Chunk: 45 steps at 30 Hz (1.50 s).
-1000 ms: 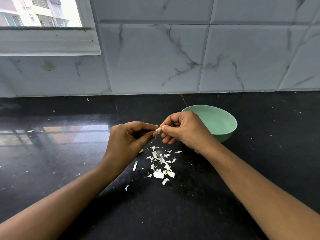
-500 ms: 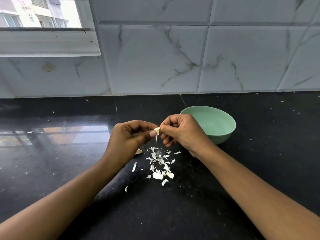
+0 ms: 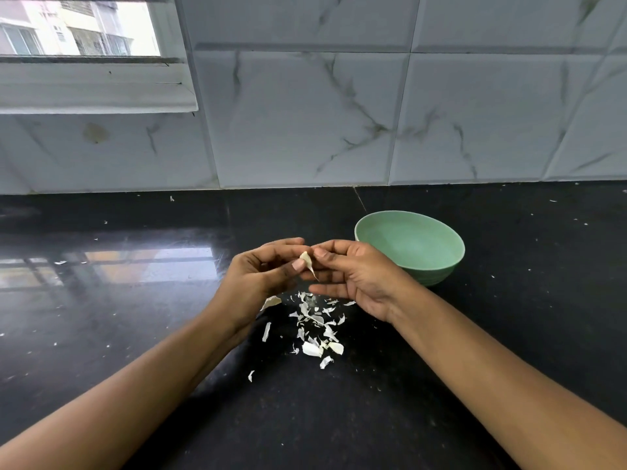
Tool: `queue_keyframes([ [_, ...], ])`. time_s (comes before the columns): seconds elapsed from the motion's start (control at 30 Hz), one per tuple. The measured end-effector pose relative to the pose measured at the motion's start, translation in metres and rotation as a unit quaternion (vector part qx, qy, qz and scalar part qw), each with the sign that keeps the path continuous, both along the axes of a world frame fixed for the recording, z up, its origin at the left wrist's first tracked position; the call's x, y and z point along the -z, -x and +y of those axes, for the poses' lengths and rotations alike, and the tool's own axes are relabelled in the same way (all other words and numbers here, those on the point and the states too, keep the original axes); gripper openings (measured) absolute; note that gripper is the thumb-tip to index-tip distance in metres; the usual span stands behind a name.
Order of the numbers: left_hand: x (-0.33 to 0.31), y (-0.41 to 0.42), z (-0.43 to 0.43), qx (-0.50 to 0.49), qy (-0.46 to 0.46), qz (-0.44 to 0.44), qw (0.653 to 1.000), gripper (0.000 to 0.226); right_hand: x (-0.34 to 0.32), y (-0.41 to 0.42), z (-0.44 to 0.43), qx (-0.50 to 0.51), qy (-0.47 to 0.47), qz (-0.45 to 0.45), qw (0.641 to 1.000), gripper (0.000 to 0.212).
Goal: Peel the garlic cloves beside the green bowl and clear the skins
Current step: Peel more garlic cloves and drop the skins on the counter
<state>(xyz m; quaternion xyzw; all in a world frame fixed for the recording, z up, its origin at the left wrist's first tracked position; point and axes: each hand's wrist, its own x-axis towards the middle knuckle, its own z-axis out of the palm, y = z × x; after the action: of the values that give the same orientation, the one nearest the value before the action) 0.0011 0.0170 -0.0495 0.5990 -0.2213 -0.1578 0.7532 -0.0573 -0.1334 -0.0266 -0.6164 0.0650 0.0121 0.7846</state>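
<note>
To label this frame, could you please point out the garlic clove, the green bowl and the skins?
garlic clove (image 3: 306, 259): head view, its pale middle.
green bowl (image 3: 417, 242): head view, bare inner wall.
skins (image 3: 310, 349): head view, one large piece.

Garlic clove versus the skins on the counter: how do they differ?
The garlic clove is one piece, held up between the left hand and right hand; the skins are many flakes scattered on the counter. The garlic clove looks plump, the skins thin. Both are whitish.

A pale garlic clove (image 3: 306, 259), a thin strip of skin dangling from it, is held above scattered white skins (image 3: 317, 329), just left of the upright green bowl (image 3: 415, 247).
</note>
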Motion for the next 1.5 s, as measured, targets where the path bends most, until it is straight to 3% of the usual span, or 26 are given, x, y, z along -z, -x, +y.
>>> queue_keyframes([
  [0.13,0.002,0.0,0.0,-0.002,0.005,-0.033,0.999,0.018,-0.001,0.001,-0.001,-0.004,-0.059,0.004,0.998,0.007],
  [0.23,0.0,-0.003,0.003,-0.027,-0.043,-0.142,0.989,0.016,-0.003,0.001,-0.005,-0.028,-0.057,0.01,0.998,0.012],
  [0.33,0.002,-0.006,0.004,-0.084,-0.109,-0.279,0.95,0.022,-0.004,0.001,-0.008,-0.032,-0.049,0.014,0.998,0.015],
  [0.43,0.001,-0.006,0.005,-0.106,-0.131,-0.312,0.935,0.02,-0.004,0.001,-0.012,-0.034,-0.039,0.016,0.999,0.015],
  [0.5,0.003,-0.009,0.005,-0.097,-0.164,-0.32,0.928,0.019,-0.002,-0.001,-0.014,-0.031,0.003,0.016,0.999,0.015],
  [0.57,0.008,-0.014,0.006,-0.084,-0.248,-0.326,0.909,0.019,0.001,-0.003,-0.018,-0.009,0.119,0.01,0.993,0.013],
  [0.7,0.011,-0.02,0.008,-0.081,-0.404,-0.336,0.847,0.013,0.005,-0.006,-0.03,0.048,0.386,-0.019,0.921,0.008],
  [0.77,0.012,-0.021,0.008,-0.055,-0.453,-0.33,0.827,0.034,0.004,-0.007,-0.032,0.046,0.48,-0.052,0.875,0.01],
  [0.87,0.016,-0.022,0.006,-0.009,-0.518,-0.337,0.786,0.058,0.008,-0.009,-0.026,0.072,0.573,-0.119,0.808,0.01],
  [0.97,0.018,-0.023,0.005,-0.002,-0.525,-0.338,0.781,0.052,0.013,-0.014,-0.02,0.041,0.662,-0.114,0.74,0.01],
  [1.1,0.016,-0.024,0.007,0.013,-0.537,-0.344,0.77,0.049,0.013,-0.017,-0.025,0.091,0.629,-0.157,0.756,0.009],
  [1.2,0.017,-0.024,0.005,0.012,-0.536,-0.349,0.769,0.049,0.021,-0.017,-0.023,0.045,0.659,-0.147,0.736,0.006],
  [1.37,0.017,-0.022,0.005,0.007,-0.538,-0.353,0.766,0.048,0.027,-0.018,-0.02,0.033,0.655,-0.159,0.738,0.006],
  [1.5,0.017,-0.022,0.004,0.007,-0.536,-0.356,0.766,0.048,0.023,-0.019,-0.02,0.099,0.623,-0.191,0.752,0.009],
])
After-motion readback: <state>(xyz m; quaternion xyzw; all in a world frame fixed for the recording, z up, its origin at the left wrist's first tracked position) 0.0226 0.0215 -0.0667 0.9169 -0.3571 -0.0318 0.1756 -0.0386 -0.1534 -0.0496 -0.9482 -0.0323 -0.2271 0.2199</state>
